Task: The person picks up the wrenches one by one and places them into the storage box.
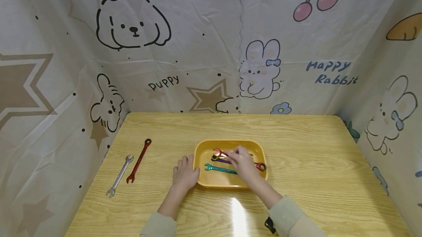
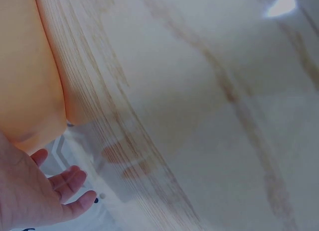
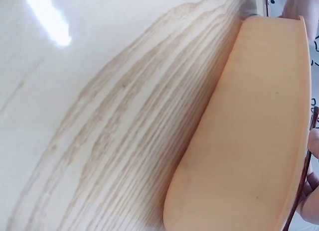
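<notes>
Clearly the right hand (image 1: 242, 162) is reaching into the yellow tray (image 1: 230, 184), its fingers curled down over the red wrench (image 1: 260, 166), whose open end (image 1: 217, 152) pokes out to the left of the fingertips and whose ring end lies just right of the knuckles. Whether the fingers actually pinch the shaft or only touch it I cannot tell; the hand covers that part. Directly under the grip lie a purple wrench (image 1: 224, 161) and, nearer the person, a teal wrench (image 1: 219, 169), all crowded together. The left hand (image 1: 184, 174) rests flat with relaxed fingers against the tray's left wall, holding nothing.

The risk, as I judge it, is that a lift of the red wrench drags the purple one along, since they overlap beneath the fingers, or that a shallow pinch lets the smooth shaft slip and clatter back. A sideways tug could also slide the light tray, as the left hand only leans on it. Well left of both hands, a silver wrench (image 1: 120, 175) and a dark red wrench (image 1: 139, 160) lie on the table (image 1: 313, 149).
</notes>
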Demonstrator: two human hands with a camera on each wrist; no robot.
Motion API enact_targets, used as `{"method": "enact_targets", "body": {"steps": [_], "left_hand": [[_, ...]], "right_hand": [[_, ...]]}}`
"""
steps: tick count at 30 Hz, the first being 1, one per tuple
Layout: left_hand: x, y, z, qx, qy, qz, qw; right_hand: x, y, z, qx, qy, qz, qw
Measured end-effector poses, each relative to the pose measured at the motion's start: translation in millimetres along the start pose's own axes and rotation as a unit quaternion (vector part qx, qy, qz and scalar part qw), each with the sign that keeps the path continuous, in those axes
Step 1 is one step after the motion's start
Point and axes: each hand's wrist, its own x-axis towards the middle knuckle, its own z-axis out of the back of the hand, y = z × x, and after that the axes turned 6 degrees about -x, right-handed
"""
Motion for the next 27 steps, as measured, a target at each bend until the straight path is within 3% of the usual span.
{"method": "enact_targets", "body": {"steps": [13,22,27], "left_hand": [[-0.5,-0.6,0.0,0.007,-0.005,-0.006,0.9999],[-1.0,-0.6,1.3,0.008,-0.003,-0.007,0.9999],[-0.6,0.0,0.7,0.009,-0.002,-0.007,0.9999]], "right_hand": [[-4,0,-12,-0.006,0.058,0.020,0.998],[-3,-2,-16,-0.003,0.134,-0.005,0.991],[-3,-8,-18,-0.013,0.152,0.003,0.988]]}}
